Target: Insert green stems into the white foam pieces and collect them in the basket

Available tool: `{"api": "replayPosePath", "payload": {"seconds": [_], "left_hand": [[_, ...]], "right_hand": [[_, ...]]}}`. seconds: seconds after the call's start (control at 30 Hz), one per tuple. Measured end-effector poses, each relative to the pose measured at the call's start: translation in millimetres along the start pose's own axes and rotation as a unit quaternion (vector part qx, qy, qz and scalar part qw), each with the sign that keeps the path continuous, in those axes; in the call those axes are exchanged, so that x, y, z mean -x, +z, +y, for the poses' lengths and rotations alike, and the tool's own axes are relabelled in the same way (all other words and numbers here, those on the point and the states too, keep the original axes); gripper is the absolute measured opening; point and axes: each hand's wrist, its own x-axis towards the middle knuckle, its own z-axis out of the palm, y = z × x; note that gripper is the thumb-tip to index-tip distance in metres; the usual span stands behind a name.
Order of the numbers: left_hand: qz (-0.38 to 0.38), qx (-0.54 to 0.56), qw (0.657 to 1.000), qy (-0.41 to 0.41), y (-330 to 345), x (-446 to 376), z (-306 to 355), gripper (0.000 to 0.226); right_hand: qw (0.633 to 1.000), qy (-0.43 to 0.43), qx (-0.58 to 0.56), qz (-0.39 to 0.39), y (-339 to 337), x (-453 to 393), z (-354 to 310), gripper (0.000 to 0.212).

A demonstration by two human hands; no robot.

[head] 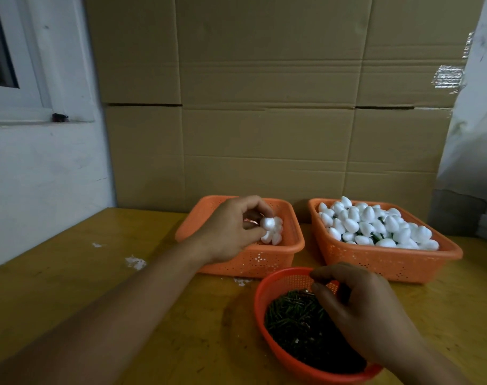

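- Orange plastic: 2 square baskets sit side by side at the back of the yellow table [70,287].
- The left hand [231,232] reaches over the left basket [267,257], fingers pinched around 1 white foam piece [267,223]; a few more lie just under it.
- The right basket [389,262] is heaped with foam pieces [375,226], some green showing between them.
- Nearer, a round red bowl [267,290] holds green stems [295,320].
- The right hand [358,309] hovers over the bowl, fingertips closed together; whether they pinch a stem, I cannot tell.
- Cardboard boxes [264,107] stand behind.

Left hand [231,229] pinches foam piece [267,223] over left basket [264,259]; right hand [358,309] curled over stems [292,320].
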Motion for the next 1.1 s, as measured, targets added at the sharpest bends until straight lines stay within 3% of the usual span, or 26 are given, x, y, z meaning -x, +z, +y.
{"api": "replayPosePath", "payload": {"seconds": [0.23,0.63,0.73,0.97,1.1], "left_hand": [[-0.014,0.136,0.990,0.013,27.2,45.9,18.4,0.027],[-0.034,0.133,0.990,0.013,43.9,76.6,28.5,0.025],[-0.045,0.137,0.990,0.002,44.9,78.5,32.3,0.023],[-0.075,0.182,0.980,-0.034,49.8,81.9,33.2,0.032],[-0.055,0.182,0.981,-0.037,51.1,81.2,33.9,0.019]], "right_hand": [[1.000,-0.018,-0.008,-0.019,-2.0,-0.4,-2.8,0.015],[0.992,0.003,0.063,-0.109,-5.6,-1.2,-6.1,0.016],[0.977,0.024,0.150,-0.147,-6.5,-0.6,-10.8,0.013],[0.922,0.027,0.283,-0.262,3.5,-2.6,-17.1,0.050],[0.913,0.020,0.289,-0.285,11.5,-6.6,-21.7,0.042]]}}
